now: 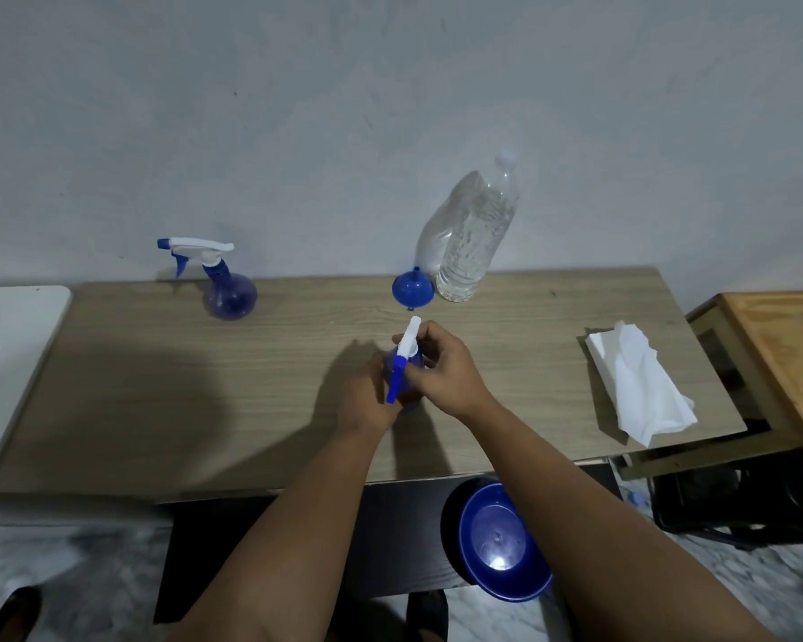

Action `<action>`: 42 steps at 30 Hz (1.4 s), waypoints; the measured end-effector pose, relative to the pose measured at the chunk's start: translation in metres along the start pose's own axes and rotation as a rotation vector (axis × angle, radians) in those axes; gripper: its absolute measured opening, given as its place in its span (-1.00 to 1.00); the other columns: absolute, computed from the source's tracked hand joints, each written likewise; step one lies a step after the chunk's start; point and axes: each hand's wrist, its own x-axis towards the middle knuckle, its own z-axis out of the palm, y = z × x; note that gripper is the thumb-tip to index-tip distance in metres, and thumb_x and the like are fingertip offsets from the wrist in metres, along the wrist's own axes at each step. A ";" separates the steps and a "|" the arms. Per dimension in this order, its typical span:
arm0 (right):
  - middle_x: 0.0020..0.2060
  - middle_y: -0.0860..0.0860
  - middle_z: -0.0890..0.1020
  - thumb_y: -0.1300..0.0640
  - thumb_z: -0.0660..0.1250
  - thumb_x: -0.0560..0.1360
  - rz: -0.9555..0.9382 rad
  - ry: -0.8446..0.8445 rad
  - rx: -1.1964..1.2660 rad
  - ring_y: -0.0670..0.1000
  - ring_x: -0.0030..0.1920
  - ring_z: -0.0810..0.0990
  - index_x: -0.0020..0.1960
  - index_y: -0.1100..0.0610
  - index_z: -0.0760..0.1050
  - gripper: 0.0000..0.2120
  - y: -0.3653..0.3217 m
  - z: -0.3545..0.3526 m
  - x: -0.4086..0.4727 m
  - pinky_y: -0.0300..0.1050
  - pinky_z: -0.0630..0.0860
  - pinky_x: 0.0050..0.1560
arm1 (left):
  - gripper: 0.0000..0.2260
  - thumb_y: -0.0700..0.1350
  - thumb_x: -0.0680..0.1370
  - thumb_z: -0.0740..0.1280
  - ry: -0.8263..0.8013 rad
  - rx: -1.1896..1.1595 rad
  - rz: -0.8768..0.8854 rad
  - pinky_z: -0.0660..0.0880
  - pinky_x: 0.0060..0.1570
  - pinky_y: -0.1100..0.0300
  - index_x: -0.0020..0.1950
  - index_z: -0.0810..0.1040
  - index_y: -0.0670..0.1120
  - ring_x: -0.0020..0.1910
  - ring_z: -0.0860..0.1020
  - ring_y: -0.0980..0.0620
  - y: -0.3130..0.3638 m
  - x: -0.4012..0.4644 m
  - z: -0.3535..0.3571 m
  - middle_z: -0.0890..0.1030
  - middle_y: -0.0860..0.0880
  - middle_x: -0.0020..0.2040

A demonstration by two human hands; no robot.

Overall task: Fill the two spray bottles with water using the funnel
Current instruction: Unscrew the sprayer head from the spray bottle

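A blue spray bottle point(405, 369) with a white trigger head stands at the middle of the wooden table point(158, 386). My left hand point(367, 400) wraps its round body from the left. My right hand point(441, 368) grips the white spray head at the neck. A second blue spray bottle point(228, 291) with its head on stands at the back left. A blue funnel point(412, 289) lies mouth down at the back, touching a tall clear water bottle point(476, 234) with a white cap.
A crumpled white tissue pack point(640, 386) lies on the table's right side. A blue bowl point(501, 544) sits on a dark lower surface under my right forearm. A wooden stand point(770, 345) borders the table's right edge, a white surface point(15, 326) its left.
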 end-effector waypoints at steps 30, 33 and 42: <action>-0.32 0.34 0.55 0.16 0.48 0.57 -0.223 0.472 0.208 0.06 -0.27 0.49 -0.22 0.21 0.61 -0.79 -0.109 -0.076 0.021 -0.06 0.45 -0.18 | -0.48 0.22 0.27 0.58 0.064 0.182 -0.103 0.33 -0.27 0.21 0.12 0.60 0.01 -0.13 0.61 0.00 0.021 -0.018 -0.011 0.69 0.01 -0.03; -0.43 0.24 0.40 0.03 0.48 0.48 -0.066 0.488 0.022 0.08 -0.35 0.28 -0.35 0.23 0.36 -0.58 -0.076 -0.082 0.018 -0.06 0.25 -0.29 | -0.49 0.22 0.31 0.57 0.050 0.189 -0.098 0.27 -0.30 0.23 0.14 0.57 0.02 -0.20 0.48 0.07 0.021 -0.031 -0.021 0.66 0.03 -0.01; -0.20 0.13 0.69 -0.15 0.46 0.52 0.577 0.165 -0.556 0.19 -0.09 0.71 -0.01 0.25 0.68 -0.58 0.079 -0.074 -0.008 -0.07 0.52 -0.18 | -0.57 0.15 0.36 0.58 0.046 0.184 -0.093 0.20 -0.41 0.46 0.12 0.56 0.02 -0.34 0.41 0.26 0.014 -0.039 -0.028 0.58 0.12 -0.12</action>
